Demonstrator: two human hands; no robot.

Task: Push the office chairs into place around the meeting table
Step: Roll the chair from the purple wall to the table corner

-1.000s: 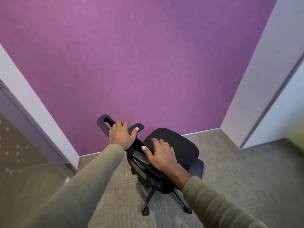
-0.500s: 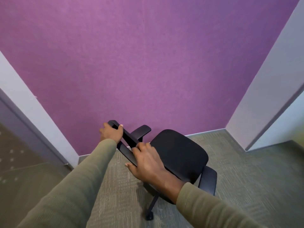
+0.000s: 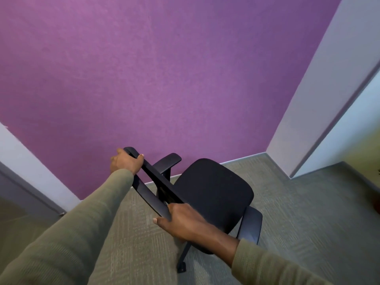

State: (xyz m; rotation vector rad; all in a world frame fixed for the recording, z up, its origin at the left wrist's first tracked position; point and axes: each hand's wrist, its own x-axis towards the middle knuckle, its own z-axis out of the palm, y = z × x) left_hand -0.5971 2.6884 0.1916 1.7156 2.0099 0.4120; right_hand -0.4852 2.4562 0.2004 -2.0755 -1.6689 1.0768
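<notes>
Black office chair at the carpet's far edge near the purple wall, both left hand and right hand clenched round its backrest rim: uneven pushing could swivel it, scraping the armrest on that wall.

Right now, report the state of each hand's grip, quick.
The left grip is closed, holding the far end of the chair backrest.
The right grip is closed, holding the backrest's near end.

At lower centre, the black padded office chair stands on the grey carpet floor, before the purple wall.
</notes>
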